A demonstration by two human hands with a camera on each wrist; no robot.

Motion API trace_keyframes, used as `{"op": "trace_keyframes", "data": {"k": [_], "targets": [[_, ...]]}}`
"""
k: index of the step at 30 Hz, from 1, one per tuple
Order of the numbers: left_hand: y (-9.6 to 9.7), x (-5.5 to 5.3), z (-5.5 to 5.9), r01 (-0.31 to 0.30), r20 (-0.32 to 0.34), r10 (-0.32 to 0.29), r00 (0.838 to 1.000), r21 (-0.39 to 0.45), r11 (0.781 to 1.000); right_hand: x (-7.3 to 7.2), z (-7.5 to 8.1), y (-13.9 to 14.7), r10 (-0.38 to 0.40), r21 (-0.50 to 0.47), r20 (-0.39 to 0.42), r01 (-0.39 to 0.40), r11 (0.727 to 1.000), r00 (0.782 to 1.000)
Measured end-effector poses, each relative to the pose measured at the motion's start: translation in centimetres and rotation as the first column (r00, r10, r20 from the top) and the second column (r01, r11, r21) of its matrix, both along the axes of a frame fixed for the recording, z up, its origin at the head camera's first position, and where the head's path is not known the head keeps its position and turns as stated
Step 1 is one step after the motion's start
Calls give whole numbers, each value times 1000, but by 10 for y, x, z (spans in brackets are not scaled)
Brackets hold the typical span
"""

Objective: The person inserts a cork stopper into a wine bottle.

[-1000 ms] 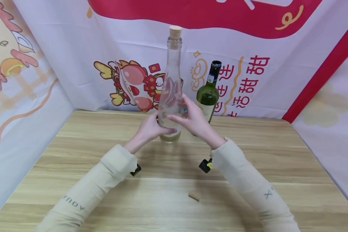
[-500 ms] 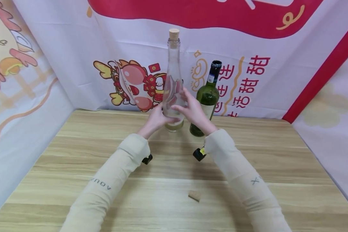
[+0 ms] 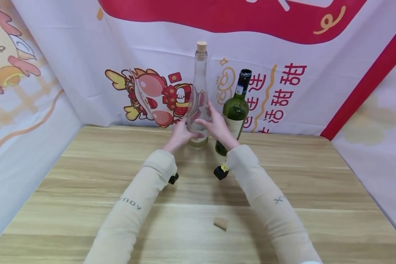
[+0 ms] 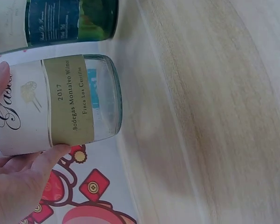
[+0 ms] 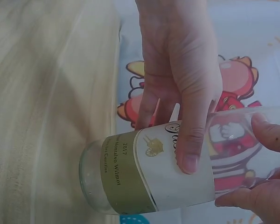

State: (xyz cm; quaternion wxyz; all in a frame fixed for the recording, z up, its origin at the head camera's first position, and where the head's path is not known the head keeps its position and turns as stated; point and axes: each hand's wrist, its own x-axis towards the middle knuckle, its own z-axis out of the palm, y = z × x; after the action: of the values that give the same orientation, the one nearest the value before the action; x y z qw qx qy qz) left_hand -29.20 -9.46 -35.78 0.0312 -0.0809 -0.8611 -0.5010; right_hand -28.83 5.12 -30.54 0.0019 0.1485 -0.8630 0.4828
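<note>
Over the last second, the clear bottle (image 3: 200,79) has been carried back towards the printed cloth (image 3: 161,51) and now appears lower in the head view, while the green bottle (image 3: 236,109) has been left in its place. From this it is judged that the clear bottle is being set down, and that the placing is close to complete; whether its base is already resting on the counter (image 3: 316,176) cannot be told. It is held upright just beside the green bottle, on that bottle's left, with a gap between them. The lower body is gripped by both hands: the left hand (image 3: 180,136) is curled round it from the left, and the right hand (image 3: 217,128) from the right, so neither is left free. Counted, two bottles are seen, one clear and one green, and two corks: one cork stopper (image 3: 201,46) seated in the clear bottle's mouth, and one loose cork (image 3: 220,223) lying on the counter nearer the person, well apart from both bottles. Two hands are seen in all.
</note>
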Motion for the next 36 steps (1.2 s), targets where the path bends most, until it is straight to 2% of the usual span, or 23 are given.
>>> {"op": "trace_keyframes", "data": {"k": [7,16,22,26,28,31,33,36], "targets": [[1,-3,-4,9,-23,-8,1000,38,999,-7,-6,-2,-14,9,28,14,1000,1000],[0,-5,-3,3,0,-3,1000,11,1000,-6,-6,-5,-22,16,33,21,1000,999],[-4,0,-10,-7,52,9,999,-33,999,0,-6,-8,-33,139,25,29,990,999],[-3,7,-12,14,59,-7,998,-131,991,10,-5,-4,-29,254,23,23,967,999],[-1,12,-11,27,59,-15,998,-211,977,16,-4,2,-23,314,42,9,950,999],[2,22,-5,70,113,-32,993,-351,934,26,-4,11,4,398,95,-42,917,995],[5,29,-1,121,177,-51,983,-414,902,32,-5,18,24,443,136,-83,893,990],[11,35,3,214,281,-89,956,-455,864,40,-7,29,62,510,163,-138,849,985]]}}
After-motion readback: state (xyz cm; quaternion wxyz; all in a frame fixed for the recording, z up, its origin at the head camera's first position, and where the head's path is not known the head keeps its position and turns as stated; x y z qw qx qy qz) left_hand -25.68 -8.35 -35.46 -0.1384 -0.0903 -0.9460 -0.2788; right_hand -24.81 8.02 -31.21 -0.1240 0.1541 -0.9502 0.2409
